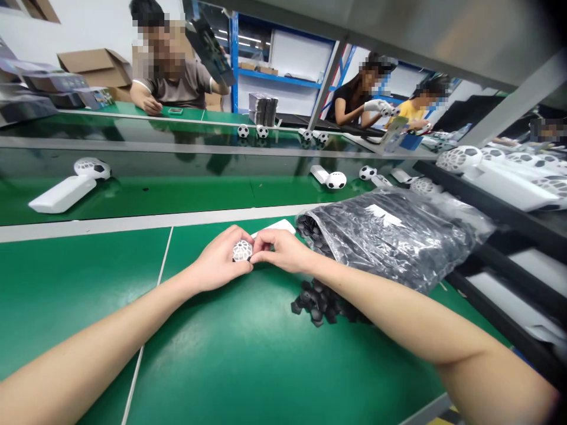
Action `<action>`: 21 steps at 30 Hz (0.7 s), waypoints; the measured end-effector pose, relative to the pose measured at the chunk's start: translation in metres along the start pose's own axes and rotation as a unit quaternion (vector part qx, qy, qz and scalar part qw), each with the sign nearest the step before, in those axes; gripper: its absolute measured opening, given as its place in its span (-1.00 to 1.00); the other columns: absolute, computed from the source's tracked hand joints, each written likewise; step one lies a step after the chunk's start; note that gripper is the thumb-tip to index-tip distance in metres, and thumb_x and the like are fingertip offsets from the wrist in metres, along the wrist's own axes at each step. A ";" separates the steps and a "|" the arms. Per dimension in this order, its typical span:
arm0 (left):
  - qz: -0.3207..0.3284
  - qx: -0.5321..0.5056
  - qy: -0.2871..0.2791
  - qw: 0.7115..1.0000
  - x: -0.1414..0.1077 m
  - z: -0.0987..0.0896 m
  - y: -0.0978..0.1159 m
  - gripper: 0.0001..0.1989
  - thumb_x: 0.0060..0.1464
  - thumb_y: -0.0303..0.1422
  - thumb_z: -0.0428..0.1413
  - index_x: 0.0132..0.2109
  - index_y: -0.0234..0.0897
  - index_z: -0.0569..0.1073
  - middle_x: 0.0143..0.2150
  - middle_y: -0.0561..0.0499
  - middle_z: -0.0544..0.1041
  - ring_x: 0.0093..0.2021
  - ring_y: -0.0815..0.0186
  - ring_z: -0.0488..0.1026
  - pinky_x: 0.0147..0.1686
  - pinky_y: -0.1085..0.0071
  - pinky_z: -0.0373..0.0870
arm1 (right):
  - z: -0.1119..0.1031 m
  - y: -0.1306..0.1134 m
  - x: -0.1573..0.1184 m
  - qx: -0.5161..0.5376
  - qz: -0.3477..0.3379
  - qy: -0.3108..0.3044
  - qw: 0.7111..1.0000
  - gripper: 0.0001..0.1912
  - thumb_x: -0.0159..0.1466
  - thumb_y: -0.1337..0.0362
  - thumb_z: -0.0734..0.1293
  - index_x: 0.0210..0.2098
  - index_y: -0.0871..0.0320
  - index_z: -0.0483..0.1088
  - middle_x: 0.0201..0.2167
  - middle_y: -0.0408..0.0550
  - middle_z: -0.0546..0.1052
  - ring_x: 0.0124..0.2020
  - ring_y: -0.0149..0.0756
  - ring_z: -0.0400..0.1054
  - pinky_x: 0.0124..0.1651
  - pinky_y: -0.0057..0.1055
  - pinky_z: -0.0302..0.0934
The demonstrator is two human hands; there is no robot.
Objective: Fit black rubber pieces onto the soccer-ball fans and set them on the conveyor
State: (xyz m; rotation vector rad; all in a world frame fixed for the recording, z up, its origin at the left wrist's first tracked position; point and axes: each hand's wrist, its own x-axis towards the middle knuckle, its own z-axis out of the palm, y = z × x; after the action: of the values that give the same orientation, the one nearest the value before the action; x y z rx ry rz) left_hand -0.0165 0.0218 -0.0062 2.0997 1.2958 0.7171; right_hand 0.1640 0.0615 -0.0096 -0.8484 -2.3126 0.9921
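Observation:
In the head view, my left hand (224,260) is closed around a small white ball with an open lattice surface (242,251), like a soccer ball shell. Pinched fingers of my right hand (279,249) touch the ball's right side; whether a small piece is between them is hidden. A white handle-like part (280,226) shows just behind my hands. To the right, below my forearm, lies a loose pile of black pentagon pieces (316,302). Above it a clear plastic bag (390,236) holds many more black pieces, its mouth facing left.
A green conveyor belt (199,186) runs beyond the table edge, carrying white handles with soccer balls (66,192). Black racks with white parts (509,177) stand at the right. Across the belt sit co-workers, one holding up a dark tray-like object (210,50). A metal beam hangs overhead.

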 end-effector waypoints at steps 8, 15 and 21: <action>0.009 0.026 0.020 0.999 0.000 0.002 0.002 -0.77 -0.15 -0.35 0.05 -0.24 -0.23 0.32 -0.24 0.02 0.33 -0.21 0.21 0.32 -0.18 0.27 0.25 | 0.001 0.008 0.005 -0.026 0.003 -0.002 1.000 -0.84 0.06 0.25 0.40 -0.49 0.20 0.37 -0.56 -0.24 0.37 -0.52 -0.51 0.20 -0.45 -0.57 0.02; -0.107 -0.125 0.011 0.986 0.003 -0.003 -0.003 -0.64 -0.21 -0.34 0.14 -0.18 -0.27 0.29 -0.36 0.05 0.39 -0.42 0.33 0.35 -0.40 0.37 0.31 | -0.042 0.013 0.023 0.018 -0.017 -0.002 1.000 -0.75 0.11 0.14 0.34 -0.33 0.22 0.37 -0.39 -0.13 0.47 -0.36 -0.44 0.33 -0.30 -0.51 0.19; -0.130 -0.108 0.086 0.982 0.041 -0.033 -0.030 -0.58 -0.21 -0.23 0.17 -0.15 -0.26 0.32 -0.25 -0.02 0.44 -0.38 0.27 0.41 -0.41 0.36 0.36 | -0.177 0.078 0.026 -0.274 0.220 0.247 0.903 -0.51 0.15 0.10 0.29 0.00 0.25 0.27 -0.08 0.12 0.41 -0.16 -0.30 0.35 -0.15 -0.41 0.22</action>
State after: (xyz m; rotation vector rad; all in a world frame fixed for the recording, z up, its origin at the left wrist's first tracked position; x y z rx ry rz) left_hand -0.0418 0.0764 0.0013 1.6871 1.4792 0.8949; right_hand 0.2852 0.2040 0.0450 -1.6815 -1.9903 0.1970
